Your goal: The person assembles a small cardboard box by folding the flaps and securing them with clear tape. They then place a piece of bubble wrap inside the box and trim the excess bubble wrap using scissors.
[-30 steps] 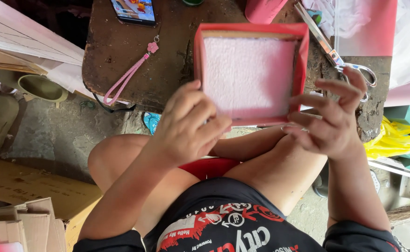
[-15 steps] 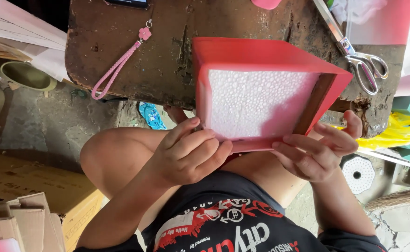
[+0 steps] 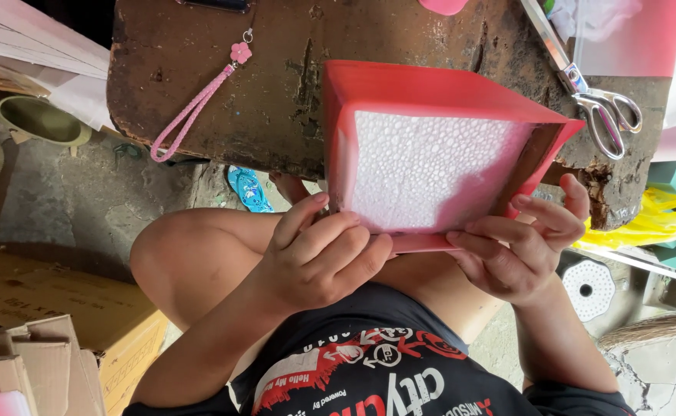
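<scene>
I see my left hand with its fingers curled tight on the near left edge of the red box. White foam lines the inside. The box is tipped up over my lap, by the table. My right hand pinches the right corner. I think the foam could dent if I squeeze hard, or the box could slip.

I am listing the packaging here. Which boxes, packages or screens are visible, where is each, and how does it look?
Red square box with white foam inside: centre, tilted, held by left hand and right hand.
Brown cardboard boxes: lower left, on the floor.
Yellow plastic bag: right, under the table edge.
Dark phone-like slab: top edge; screen not discernible.
</scene>
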